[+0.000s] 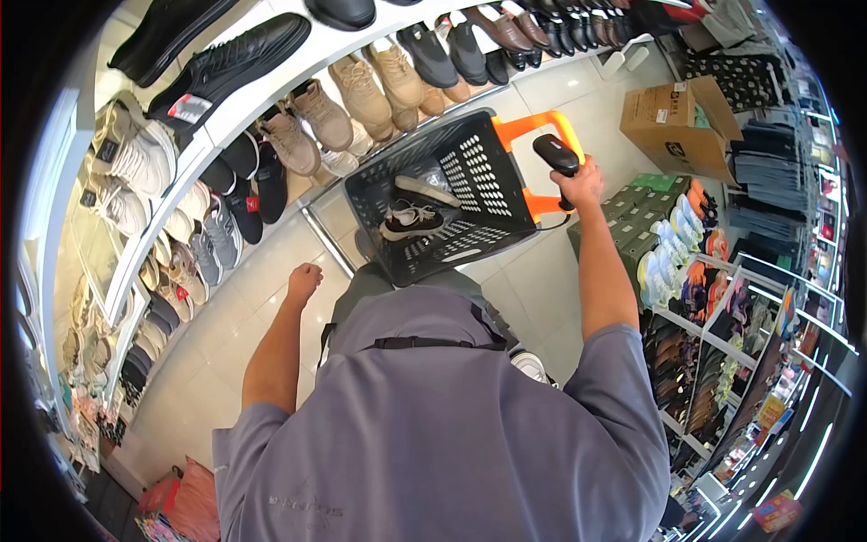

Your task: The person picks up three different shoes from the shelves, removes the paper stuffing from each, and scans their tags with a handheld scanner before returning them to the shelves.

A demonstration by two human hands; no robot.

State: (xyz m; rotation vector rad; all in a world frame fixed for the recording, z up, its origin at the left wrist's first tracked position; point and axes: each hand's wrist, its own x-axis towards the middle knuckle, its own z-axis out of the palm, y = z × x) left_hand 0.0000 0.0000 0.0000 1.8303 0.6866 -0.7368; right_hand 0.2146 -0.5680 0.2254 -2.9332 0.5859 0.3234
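The basket is a deep, dark grey to black plastic one, its walls pierced with rows of short slots through which the pale floor shows. A bright orange handle, shading to yellow along its outer bar, stands out from the end nearer the right hand. The basket sits tilted in the view, its open side facing the camera, and inside it lie a black-and-white shoe and, just beside that, a pale-soled shoe, with something clear and shiny like plastic near them. The basket lies ahead of the person, between the two hands and farther forward, close to the shelf lined with sneakers and leather shoes. The right hand is closed around a black handheld device with a rounded head and a small pale mark, right at the orange handle; whether the fingers also grip the handle is hidden. A thin dark cord runs below that hand. The left hand is well apart from the right, to the left of the basket and not touching it, its fingers curled in a loose fist, with nothing visible in it. To the right stand an open cardboard box and stacked green boxes.
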